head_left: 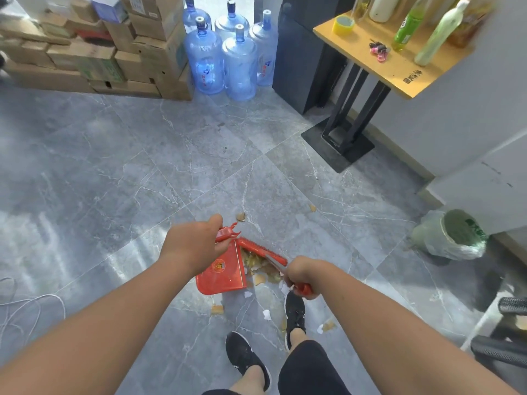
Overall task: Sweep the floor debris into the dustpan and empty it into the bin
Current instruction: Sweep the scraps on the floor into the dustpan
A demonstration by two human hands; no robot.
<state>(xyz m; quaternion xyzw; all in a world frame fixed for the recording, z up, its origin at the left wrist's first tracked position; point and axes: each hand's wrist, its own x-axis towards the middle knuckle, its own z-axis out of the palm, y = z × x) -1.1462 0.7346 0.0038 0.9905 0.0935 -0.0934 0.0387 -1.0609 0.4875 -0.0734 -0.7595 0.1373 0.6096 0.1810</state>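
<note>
Left hand (191,243) holds dustpan (225,273), its round label unreadable.

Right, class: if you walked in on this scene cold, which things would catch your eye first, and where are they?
The bright red dustpan stands out low in the middle of the grey floor, held by the left hand, with the right hand working a red broom against a pile of scraps at its mouth. Next come the blue water jugs clustered at the top, beside stacked cardboard boxes. A lined bin lies tipped by the right wall.
</note>
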